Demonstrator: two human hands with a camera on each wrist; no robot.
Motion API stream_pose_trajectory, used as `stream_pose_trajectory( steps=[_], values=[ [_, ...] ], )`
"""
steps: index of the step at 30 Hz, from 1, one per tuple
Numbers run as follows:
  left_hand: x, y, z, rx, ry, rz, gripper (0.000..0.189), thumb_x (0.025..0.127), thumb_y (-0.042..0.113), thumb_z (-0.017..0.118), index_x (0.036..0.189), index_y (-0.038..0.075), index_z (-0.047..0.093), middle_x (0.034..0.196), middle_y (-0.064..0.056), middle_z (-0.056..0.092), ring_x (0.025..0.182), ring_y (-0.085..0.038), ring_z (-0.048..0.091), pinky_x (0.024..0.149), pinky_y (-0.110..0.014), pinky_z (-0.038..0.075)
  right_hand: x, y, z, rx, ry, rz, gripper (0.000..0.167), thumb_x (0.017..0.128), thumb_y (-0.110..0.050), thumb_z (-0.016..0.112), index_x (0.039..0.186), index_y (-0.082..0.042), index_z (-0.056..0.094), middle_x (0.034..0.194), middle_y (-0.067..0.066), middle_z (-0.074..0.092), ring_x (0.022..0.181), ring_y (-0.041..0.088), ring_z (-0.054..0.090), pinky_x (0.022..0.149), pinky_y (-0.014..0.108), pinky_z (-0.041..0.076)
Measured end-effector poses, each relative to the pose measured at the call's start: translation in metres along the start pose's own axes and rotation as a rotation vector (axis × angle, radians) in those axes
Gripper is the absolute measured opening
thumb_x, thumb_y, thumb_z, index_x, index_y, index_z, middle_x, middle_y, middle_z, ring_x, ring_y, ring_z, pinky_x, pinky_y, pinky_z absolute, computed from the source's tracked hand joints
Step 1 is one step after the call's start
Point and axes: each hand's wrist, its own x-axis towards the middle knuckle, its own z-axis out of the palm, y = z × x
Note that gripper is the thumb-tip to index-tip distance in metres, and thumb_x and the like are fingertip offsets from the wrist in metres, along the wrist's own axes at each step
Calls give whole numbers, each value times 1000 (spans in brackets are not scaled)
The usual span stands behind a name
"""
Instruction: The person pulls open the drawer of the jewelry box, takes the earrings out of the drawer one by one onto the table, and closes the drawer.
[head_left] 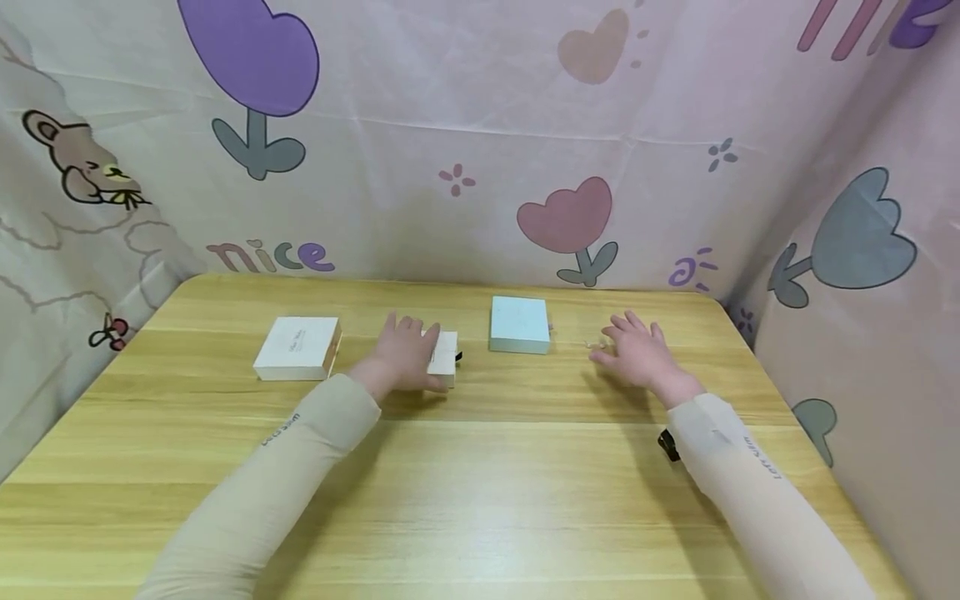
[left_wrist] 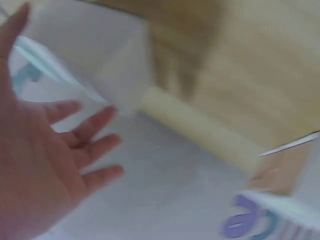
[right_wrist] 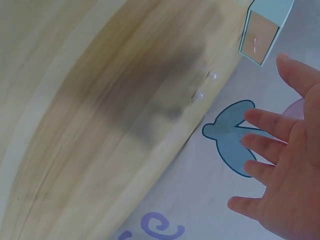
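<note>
In the head view my left hand point(head_left: 402, 354) is over a small white box point(head_left: 444, 354) with a black tab on its right side, hiding part of it. The left wrist view has this hand's fingers spread apart, with nothing between them. My right hand point(head_left: 636, 352) hovers at the right, fingers apart and nothing held. Beside it on the table lie small pieces with pearl-like beads point(head_left: 596, 345), probably a pair of earrings. Two round white beads point(right_wrist: 200, 95) show in the right wrist view.
Between the hands sits a light blue box point(head_left: 519, 323) with a small pink tab on its right side. A larger white box point(head_left: 297, 346) with printed lettering stands left of my left hand. Patterned cloth point(head_left: 420, 225) hangs behind the wooden table point(head_left: 525, 500).
</note>
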Motion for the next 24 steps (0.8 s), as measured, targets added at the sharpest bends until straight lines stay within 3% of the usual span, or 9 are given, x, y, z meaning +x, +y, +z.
stream_pose_trajectory(
  steps=[5,9,15,24],
  values=[
    [0,-26,21,-237,-18,16,105,79,62,60,150,2,11,151,-29,19,140,-44,18,113,-60,14,-2,2,2,-1,11,-6,59,92,-40,53,134,2,47,148,26,29,140,45,13,108,68,3],
    [-1,-32,28,-289,-32,39,103,83,61,56,150,3,4,149,-31,21,140,-44,19,112,-60,14,-4,3,4,-13,24,-14,59,92,-40,54,134,1,47,146,26,32,138,47,17,108,68,5],
    [0,-16,28,-246,-41,38,103,83,65,51,151,3,3,149,-31,23,140,-44,19,112,-60,15,-5,-6,4,-30,43,-44,59,91,-41,55,132,1,48,142,25,40,135,48,24,107,68,10],
    [-1,17,20,-192,-87,-22,102,84,67,49,151,5,3,151,-30,19,142,-42,14,113,-60,12,-1,-23,5,-25,50,-78,55,91,-40,57,129,-1,53,139,22,46,135,45,28,107,68,11]
  ],
)
